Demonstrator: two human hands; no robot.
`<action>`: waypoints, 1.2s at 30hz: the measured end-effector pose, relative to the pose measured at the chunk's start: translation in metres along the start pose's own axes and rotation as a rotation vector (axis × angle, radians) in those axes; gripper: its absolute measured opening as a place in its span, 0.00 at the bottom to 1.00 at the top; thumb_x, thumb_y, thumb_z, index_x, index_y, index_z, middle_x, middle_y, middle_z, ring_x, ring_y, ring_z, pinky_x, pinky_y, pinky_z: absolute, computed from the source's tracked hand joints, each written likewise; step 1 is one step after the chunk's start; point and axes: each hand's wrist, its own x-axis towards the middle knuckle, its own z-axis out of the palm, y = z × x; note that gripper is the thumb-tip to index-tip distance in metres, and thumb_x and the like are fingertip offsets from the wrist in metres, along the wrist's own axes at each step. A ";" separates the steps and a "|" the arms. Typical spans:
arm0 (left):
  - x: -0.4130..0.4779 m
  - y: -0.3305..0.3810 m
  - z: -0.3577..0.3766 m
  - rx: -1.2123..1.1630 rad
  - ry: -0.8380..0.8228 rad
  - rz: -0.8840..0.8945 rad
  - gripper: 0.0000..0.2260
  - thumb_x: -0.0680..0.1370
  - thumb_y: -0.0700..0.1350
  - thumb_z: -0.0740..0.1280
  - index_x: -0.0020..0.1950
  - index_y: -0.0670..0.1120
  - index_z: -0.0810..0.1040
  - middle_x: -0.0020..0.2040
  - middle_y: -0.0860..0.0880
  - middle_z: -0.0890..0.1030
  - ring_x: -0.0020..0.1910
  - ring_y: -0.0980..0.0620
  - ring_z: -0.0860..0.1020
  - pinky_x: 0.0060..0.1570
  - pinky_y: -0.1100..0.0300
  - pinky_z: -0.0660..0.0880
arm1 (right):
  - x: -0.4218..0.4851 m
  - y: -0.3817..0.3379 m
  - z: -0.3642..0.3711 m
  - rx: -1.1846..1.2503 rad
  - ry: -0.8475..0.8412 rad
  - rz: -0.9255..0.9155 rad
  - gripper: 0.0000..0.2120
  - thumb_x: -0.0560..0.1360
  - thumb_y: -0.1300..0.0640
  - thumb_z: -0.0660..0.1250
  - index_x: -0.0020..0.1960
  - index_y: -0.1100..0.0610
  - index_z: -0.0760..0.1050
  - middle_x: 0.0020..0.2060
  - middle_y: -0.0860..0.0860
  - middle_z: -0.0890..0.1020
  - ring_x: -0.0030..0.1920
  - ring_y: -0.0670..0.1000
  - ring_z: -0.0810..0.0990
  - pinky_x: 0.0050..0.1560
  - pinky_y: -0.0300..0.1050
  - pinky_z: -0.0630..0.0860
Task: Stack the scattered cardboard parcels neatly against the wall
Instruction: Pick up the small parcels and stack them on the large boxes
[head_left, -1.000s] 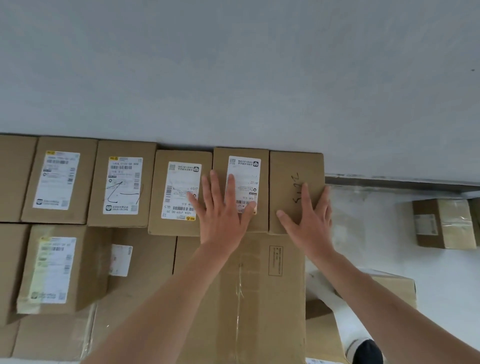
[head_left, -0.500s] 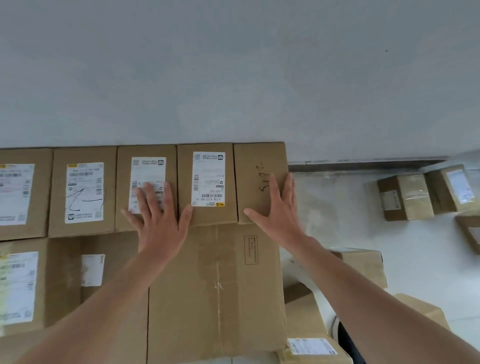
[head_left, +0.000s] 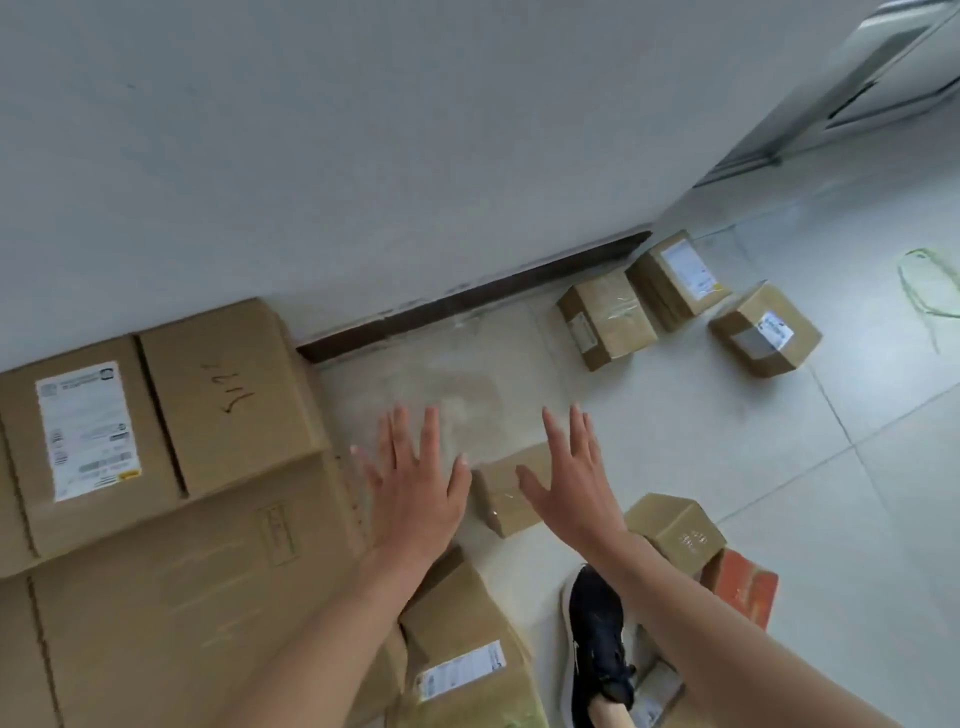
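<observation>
Two bare hands are held out flat above a pale tiled floor (head_left: 779, 467), fingers spread wide and nothing grasped in either. The left hand (head_left: 415, 493) is seen just right of the stacked parcels (head_left: 156, 519), clear of their edge; the right hand (head_left: 571, 499) is raised beside it, palm turned slightly inward.

A small cardboard parcel (head_left: 506, 493) is seen on the floor between and below the two hands, its right part hidden behind the right thumb and palm. Whether any fingertip touches it cannot be told.

Against the grey wall (head_left: 363, 156) at left, the stack is topped by a box with a white shipping label (head_left: 85, 431) and a box with handwritten marks (head_left: 234, 395), set side by side on a larger carton.

Three loose parcels are grouped near the dark skirting board (head_left: 467, 296) at upper right: a taped parcel (head_left: 605, 319), a labelled parcel by the wall corner (head_left: 675, 280), and a tilted parcel (head_left: 763, 330). Nearer the person, a labelled parcel (head_left: 462, 654) lies under the left forearm, and another parcel (head_left: 675, 530) sits against an orange box (head_left: 743, 587) behind the right forearm. A dark shoe (head_left: 597, 649) is planted between them.
</observation>
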 end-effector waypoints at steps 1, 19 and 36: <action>0.013 0.018 0.011 0.019 -0.023 0.005 0.30 0.81 0.60 0.50 0.80 0.50 0.49 0.80 0.41 0.50 0.79 0.42 0.46 0.72 0.35 0.39 | 0.007 0.029 -0.009 -0.023 0.014 0.025 0.37 0.79 0.42 0.62 0.80 0.48 0.44 0.79 0.55 0.39 0.78 0.55 0.36 0.77 0.54 0.43; 0.172 0.060 0.205 -0.102 -1.053 -0.690 0.50 0.64 0.80 0.60 0.77 0.50 0.64 0.79 0.45 0.60 0.75 0.42 0.62 0.73 0.45 0.59 | 0.297 0.224 -0.003 -0.305 -0.097 0.183 0.53 0.66 0.29 0.70 0.78 0.43 0.41 0.78 0.60 0.41 0.77 0.68 0.42 0.70 0.70 0.55; 0.136 0.117 0.209 0.161 -1.012 -0.705 0.50 0.61 0.73 0.67 0.79 0.53 0.59 0.79 0.42 0.46 0.74 0.37 0.56 0.67 0.39 0.65 | 0.216 0.229 0.037 -0.266 -0.004 0.224 0.43 0.65 0.33 0.72 0.68 0.53 0.58 0.67 0.64 0.60 0.65 0.66 0.64 0.61 0.59 0.67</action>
